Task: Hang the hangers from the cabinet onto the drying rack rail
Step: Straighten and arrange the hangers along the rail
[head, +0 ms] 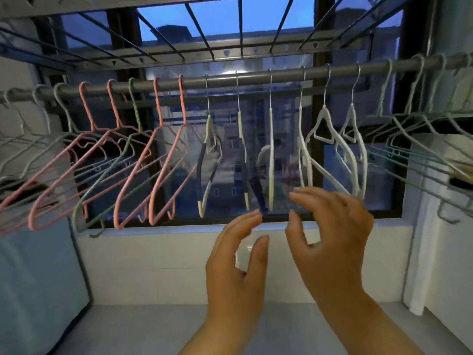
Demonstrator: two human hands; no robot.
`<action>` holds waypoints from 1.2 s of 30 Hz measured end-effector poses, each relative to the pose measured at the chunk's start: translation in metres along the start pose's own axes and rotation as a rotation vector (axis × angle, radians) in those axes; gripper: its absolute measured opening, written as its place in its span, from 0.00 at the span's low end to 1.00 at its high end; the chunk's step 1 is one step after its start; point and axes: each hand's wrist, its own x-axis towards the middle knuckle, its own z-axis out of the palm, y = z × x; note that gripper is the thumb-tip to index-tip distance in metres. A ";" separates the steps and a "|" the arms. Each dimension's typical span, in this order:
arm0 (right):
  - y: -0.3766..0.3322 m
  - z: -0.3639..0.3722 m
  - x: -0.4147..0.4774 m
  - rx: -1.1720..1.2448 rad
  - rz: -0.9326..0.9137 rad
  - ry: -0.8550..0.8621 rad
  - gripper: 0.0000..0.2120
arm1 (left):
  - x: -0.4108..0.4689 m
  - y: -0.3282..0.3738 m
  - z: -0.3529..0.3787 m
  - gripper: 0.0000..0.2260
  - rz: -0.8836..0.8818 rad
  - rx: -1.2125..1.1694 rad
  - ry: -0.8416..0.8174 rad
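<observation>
A grey drying rack rail runs across the window from left to right. Several hangers hang on it: pink hangers and a green hanger at the left, cream hangers in the middle, white hangers right of centre, pale grey-green hangers at the far right. My left hand is raised below the cream hangers, fingers apart and empty. My right hand is just under the white hangers, fingers spread, holding nothing.
A dark-framed window with outside bars lies behind the rail. A white tiled wall and sill sit below it. A pale blue fabric cabinet stands at the left, a white appliance at the right.
</observation>
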 end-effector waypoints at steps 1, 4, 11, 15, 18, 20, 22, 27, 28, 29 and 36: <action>0.004 -0.002 0.001 0.016 -0.025 -0.010 0.11 | -0.002 0.002 0.005 0.15 -0.016 0.017 0.038; 0.019 -0.010 0.005 0.098 -0.096 -0.052 0.12 | 0.000 0.013 0.023 0.18 -0.067 0.050 0.152; 0.056 -0.038 0.013 0.246 -0.211 -0.129 0.12 | 0.008 0.037 0.055 0.13 -0.196 0.037 0.321; 0.069 -0.051 0.020 0.299 -0.228 -0.150 0.13 | 0.013 0.050 0.062 0.16 -0.230 0.147 0.292; 0.076 -0.059 0.023 0.300 -0.236 -0.137 0.13 | 0.018 0.055 0.068 0.15 -0.229 0.225 0.284; 0.080 -0.061 0.024 0.284 -0.236 -0.130 0.13 | 0.021 0.056 0.073 0.14 -0.253 0.258 0.277; 0.085 -0.061 0.024 0.271 -0.219 -0.129 0.13 | 0.024 0.054 0.075 0.13 -0.276 0.262 0.275; 0.095 -0.061 0.024 0.303 -0.126 -0.164 0.14 | 0.026 0.056 0.076 0.12 -0.272 0.334 0.276; 0.097 -0.061 0.023 0.340 -0.080 -0.178 0.14 | 0.024 0.058 0.076 0.13 -0.255 0.342 0.285; 0.098 -0.062 0.023 0.393 -0.004 -0.194 0.14 | 0.021 0.060 0.077 0.15 -0.227 0.343 0.304; 0.100 -0.067 0.040 0.666 0.664 -0.490 0.20 | 0.004 0.069 0.096 0.16 -0.003 0.438 0.279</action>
